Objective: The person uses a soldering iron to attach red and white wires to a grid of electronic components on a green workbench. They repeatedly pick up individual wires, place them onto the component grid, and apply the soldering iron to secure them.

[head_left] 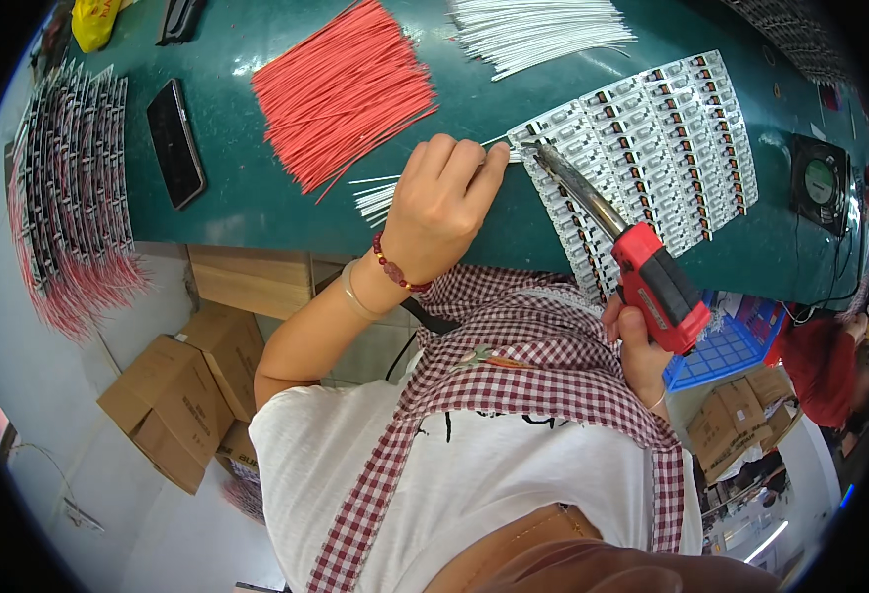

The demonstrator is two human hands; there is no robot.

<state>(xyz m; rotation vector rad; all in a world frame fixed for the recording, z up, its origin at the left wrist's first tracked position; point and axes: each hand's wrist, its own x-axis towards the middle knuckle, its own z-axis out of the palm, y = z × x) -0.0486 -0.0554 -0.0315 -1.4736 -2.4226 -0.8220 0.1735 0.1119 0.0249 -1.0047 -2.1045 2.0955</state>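
Observation:
My left hand (pixel 444 208) is closed over a small bunch of white wires (pixel 377 201), whose ends stick out on its left side. By its fingertips, a thin wire end meets the upper left corner of a panel of small white circuit boards (pixel 642 138). My right hand (pixel 640 358) is wrapped around the grip of a red and black soldering gun (pixel 660 287). The gun's metal tip points up and left, at that same corner close to my left fingertips. Whether the tip touches the wire is too small to tell.
A pile of red wires (pixel 346 89) and a pile of white wires (pixel 538 30) lie on the green table (pixel 227 158). Left are a phone (pixel 175 143) and wired board panels (pixel 69 188). At right stand a small black fan (pixel 818 183) and a blue basket (pixel 716 361).

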